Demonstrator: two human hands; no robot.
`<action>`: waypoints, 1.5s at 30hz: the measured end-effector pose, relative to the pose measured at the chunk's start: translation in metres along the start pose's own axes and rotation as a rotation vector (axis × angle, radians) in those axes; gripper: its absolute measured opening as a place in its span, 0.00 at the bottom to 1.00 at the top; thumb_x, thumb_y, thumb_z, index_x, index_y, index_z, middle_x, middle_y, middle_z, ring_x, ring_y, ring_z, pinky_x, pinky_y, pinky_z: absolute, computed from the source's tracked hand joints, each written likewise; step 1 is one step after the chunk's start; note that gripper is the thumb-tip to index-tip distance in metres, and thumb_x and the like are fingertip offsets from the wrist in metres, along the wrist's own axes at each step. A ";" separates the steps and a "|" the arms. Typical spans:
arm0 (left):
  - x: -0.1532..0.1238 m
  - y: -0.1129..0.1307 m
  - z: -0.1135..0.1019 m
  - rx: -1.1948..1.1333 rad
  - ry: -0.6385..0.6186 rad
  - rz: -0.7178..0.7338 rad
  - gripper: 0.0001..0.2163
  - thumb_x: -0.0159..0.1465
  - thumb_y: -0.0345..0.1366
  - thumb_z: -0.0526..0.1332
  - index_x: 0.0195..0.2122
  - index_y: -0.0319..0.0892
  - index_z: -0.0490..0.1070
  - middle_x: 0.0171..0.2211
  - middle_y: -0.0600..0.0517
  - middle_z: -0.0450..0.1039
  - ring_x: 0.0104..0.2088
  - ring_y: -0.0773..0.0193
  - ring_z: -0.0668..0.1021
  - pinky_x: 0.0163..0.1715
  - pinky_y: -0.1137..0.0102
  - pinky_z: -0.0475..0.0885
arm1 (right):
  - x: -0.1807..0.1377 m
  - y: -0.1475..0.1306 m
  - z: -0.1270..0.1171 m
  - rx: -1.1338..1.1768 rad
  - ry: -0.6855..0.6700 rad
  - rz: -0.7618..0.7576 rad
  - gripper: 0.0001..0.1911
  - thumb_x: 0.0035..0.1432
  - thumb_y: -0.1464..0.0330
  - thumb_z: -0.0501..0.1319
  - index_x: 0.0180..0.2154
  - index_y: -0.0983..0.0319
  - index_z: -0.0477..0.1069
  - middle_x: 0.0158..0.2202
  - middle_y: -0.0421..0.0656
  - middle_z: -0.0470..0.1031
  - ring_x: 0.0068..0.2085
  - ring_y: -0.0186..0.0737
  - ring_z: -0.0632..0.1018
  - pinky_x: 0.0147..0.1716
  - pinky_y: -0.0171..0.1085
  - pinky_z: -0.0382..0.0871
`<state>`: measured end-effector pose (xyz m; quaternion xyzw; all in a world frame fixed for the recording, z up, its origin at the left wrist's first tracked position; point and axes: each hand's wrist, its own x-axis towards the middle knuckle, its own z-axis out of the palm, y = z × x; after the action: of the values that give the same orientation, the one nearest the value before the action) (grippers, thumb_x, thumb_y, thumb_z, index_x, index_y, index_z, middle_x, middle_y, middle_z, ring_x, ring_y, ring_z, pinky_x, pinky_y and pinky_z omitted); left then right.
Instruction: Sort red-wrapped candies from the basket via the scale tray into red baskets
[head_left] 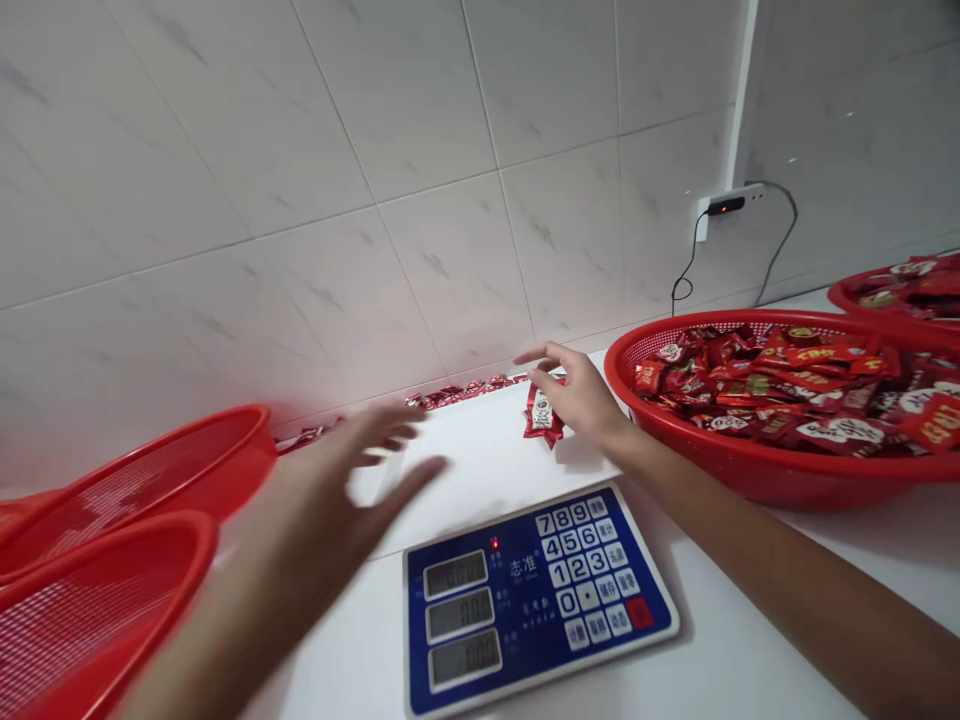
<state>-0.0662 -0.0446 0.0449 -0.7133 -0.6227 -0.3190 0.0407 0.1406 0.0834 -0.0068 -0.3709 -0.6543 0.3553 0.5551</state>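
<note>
1. Grey-veined white wall tiles rise behind a white worktop (750, 660).
2. At six o'clock sits a blue-faced digital weighing scale (536, 595), its white platform reaching back to twelve.
3. Right hand (577, 395), at one o'clock of the scale, pinches small red foil snack packets (541, 412) in its grip.
4. Left hand (360, 470), blurred at ten o'clock, hovers with its grip spread and nothing in it.
5. Round red plastic mesh basket (720, 455) of red packets stands at three o'clock; stacked red baskets (105, 560) at nine.

White marbled wall tiles (420, 140) are seen behind a white counter (750, 650); a charger (724, 205) is plugged in, its cable (776, 250) hanging.
</note>
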 end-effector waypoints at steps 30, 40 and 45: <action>0.047 0.003 0.058 -0.649 -0.262 -0.053 0.17 0.55 0.43 0.67 0.43 0.40 0.73 0.27 0.52 0.75 0.28 0.62 0.74 0.29 0.68 0.67 | 0.001 -0.013 -0.014 -0.058 -0.525 -0.051 0.19 0.56 0.53 0.65 0.37 0.61 0.80 0.33 0.42 0.78 0.35 0.38 0.72 0.36 0.36 0.61; 0.050 -0.010 0.076 -0.667 -0.227 -0.059 0.16 0.58 0.45 0.65 0.38 0.36 0.75 0.28 0.46 0.77 0.30 0.59 0.75 0.30 0.67 0.66 | -0.001 -0.006 -0.005 -0.088 -0.413 0.001 0.13 0.57 0.63 0.64 0.40 0.62 0.80 0.35 0.43 0.78 0.36 0.38 0.73 0.35 0.35 0.60; 0.051 -0.012 0.074 -0.635 -0.220 -0.084 0.17 0.58 0.46 0.65 0.39 0.37 0.74 0.26 0.49 0.75 0.29 0.60 0.74 0.31 0.67 0.66 | -0.002 -0.007 -0.003 -0.084 -0.409 -0.008 0.16 0.58 0.58 0.63 0.41 0.62 0.80 0.35 0.42 0.77 0.33 0.36 0.71 0.34 0.35 0.60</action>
<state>-0.0465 0.0355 0.0080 -0.6942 -0.5218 -0.4197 -0.2641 0.1437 0.0783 -0.0014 -0.3113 -0.7691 0.3934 0.3959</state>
